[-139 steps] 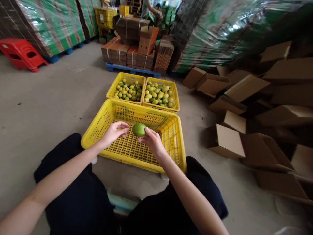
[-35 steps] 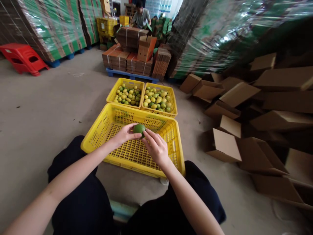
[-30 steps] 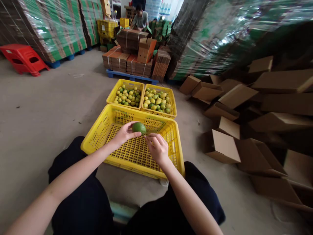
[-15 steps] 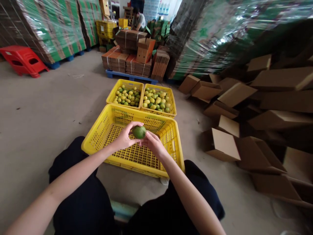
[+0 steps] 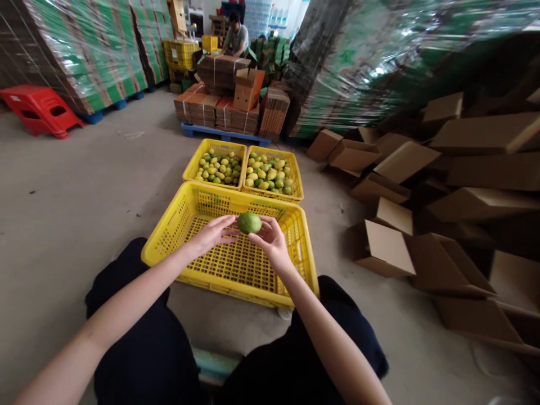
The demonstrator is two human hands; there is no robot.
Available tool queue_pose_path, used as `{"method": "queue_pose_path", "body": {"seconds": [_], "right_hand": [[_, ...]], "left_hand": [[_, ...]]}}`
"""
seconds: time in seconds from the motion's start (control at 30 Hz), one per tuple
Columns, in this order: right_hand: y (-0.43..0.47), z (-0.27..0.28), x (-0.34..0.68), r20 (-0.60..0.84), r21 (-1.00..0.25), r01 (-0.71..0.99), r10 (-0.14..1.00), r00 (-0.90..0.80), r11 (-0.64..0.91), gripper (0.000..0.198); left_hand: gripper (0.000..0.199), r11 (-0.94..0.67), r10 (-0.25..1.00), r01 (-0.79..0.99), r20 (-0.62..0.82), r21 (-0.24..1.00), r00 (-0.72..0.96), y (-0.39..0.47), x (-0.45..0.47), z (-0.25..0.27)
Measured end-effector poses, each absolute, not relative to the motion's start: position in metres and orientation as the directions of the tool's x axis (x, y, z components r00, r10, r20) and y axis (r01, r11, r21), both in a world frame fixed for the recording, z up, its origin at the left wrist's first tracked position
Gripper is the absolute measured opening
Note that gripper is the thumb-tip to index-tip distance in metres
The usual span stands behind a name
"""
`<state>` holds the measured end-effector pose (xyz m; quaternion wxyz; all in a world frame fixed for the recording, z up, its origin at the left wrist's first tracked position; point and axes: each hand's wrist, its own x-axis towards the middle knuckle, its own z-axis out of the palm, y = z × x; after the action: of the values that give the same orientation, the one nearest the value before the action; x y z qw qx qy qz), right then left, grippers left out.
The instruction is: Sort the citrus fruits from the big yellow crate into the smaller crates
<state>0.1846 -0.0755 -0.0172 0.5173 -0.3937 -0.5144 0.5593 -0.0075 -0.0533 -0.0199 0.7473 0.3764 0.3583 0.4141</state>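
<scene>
A green lemon (image 5: 249, 223) is held above the near yellow crate (image 5: 228, 286) by my right hand (image 5: 272, 241), its thumb and fingers gripping the fruit's right side. To the left of the fruit is my left hand (image 5: 213, 235), fingers stretched out and apart, the fingertips close to the lemon. Whether they touch it I cannot tell. Past the near crate stand two smaller yellow crates, the left crate (image 5: 190, 167) and the right crate (image 5: 298, 179), both filled with yellow and green lemons.
Loose cardboard boxes (image 5: 390, 247) lie heaped on the right. Flattened cartons (image 5: 198, 107) sit on a blue pallet (image 5: 225, 135) ahead, with a person (image 5: 236, 38) behind them. A red stool (image 5: 42, 109) is at the left, beside wrapped green stacks (image 5: 101, 56).
The lemon has passed from my left hand's grip into my right hand, moving slightly right and up. My left fingers have opened. The person behind the cartons has straightened a little.
</scene>
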Motion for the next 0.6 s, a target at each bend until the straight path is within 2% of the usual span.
{"method": "queue_pose_path", "body": {"seconds": [0.07,0.13,0.23,0.33,0.47,0.53,0.6], "right_hand": [[-0.075,-0.02,0.185,0.146,-0.987,-0.09,0.979,-0.141,0.135,0.053],[-0.075,-0.023,0.185,0.193,-0.981,-0.042,0.971,-0.142,0.189,0.049],[-0.074,-0.024,0.186,0.213,-0.976,-0.082,0.965,-0.149,0.203,0.042],[-0.073,-0.02,0.188,0.13,-0.969,-0.231,0.979,-0.158,0.092,0.043],[-0.069,-0.017,0.19,-0.072,-0.861,-0.463,0.951,-0.301,-0.212,0.037],[-0.067,-0.018,0.191,-0.146,-0.792,-0.515,0.92,-0.363,-0.329,0.034],[-0.065,-0.02,0.19,-0.181,-0.77,-0.537,0.925,-0.333,-0.344,0.036]], "left_hand": [[0.045,0.368,0.879,-0.349,-0.2,0.862,0.432,-0.057,-0.006,-0.019],[0.051,0.277,0.909,-0.327,-0.136,0.904,0.393,-0.061,-0.003,-0.017],[0.057,0.106,0.951,-0.247,-0.026,0.963,0.309,-0.068,0.001,-0.016],[0.056,-0.039,0.957,-0.171,0.086,0.985,0.278,-0.07,0.002,-0.018],[0.045,-0.257,0.941,-0.081,0.268,0.963,0.207,-0.069,0.002,-0.022],[0.038,-0.306,0.933,-0.043,0.309,0.951,0.183,-0.068,0.003,-0.022],[0.033,-0.292,0.94,-0.04,0.294,0.956,0.175,-0.066,0.004,-0.02]]}}
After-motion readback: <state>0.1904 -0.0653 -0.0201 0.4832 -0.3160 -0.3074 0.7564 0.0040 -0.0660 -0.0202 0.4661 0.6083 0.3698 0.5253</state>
